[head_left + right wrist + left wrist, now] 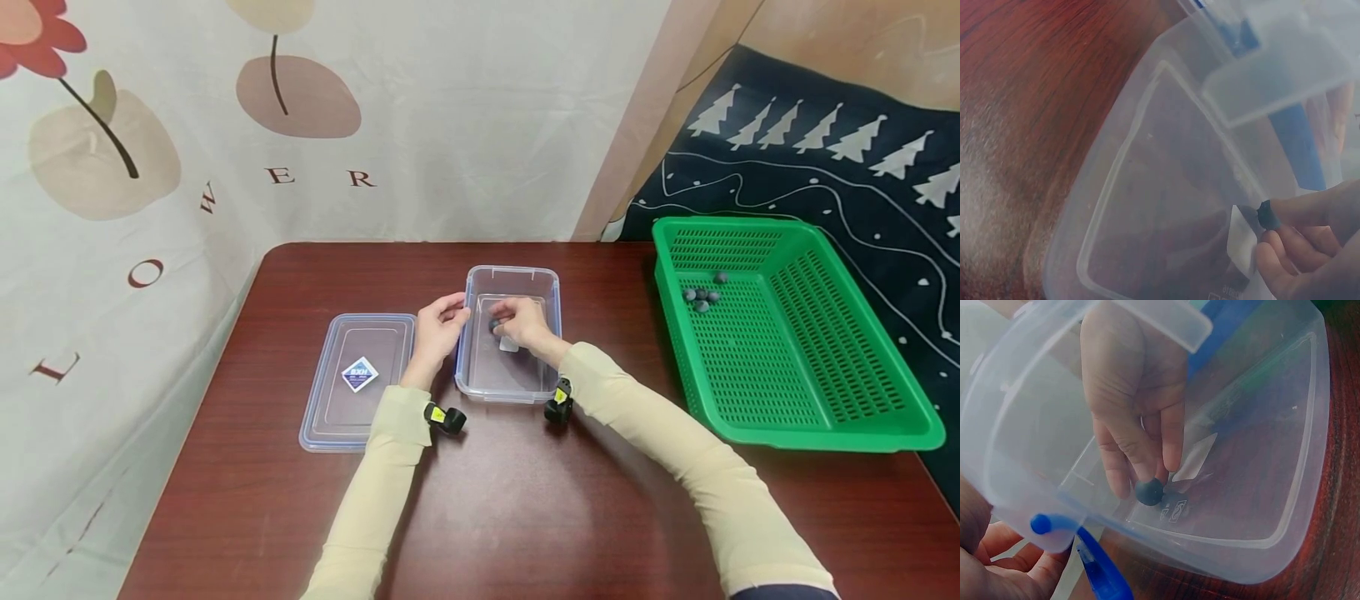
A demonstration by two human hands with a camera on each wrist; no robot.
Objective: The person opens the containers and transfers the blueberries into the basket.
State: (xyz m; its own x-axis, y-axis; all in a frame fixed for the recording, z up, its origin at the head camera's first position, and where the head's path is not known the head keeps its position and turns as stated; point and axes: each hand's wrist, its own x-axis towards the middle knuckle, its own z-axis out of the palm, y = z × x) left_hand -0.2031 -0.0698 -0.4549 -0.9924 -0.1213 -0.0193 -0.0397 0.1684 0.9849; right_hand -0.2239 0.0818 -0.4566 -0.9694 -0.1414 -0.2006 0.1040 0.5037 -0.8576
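Observation:
A clear plastic container [517,379] with blue side latches stands uncovered on the table. My right hand [522,322] reaches inside it and pinches a blueberry [1149,492] between thumb and fingertips, close to the container's floor. The dark round berry [1267,215] also shows in the right wrist view, beside a white label [1242,242]. At the container's left side, my left hand [438,327] touches the outer wall near the rim with loosely bent fingers. In the left wrist view, its fingers [1047,572] lie beside a blue latch [1100,565].
The container's lid [318,417], with a blue and white sticker, lies flat on the left, partly under the left forearm. A green basket [810,437] on the right holds several blueberries [701,295] in its far left corner. A printed curtain [450,125] hangs behind the brown table [510,517].

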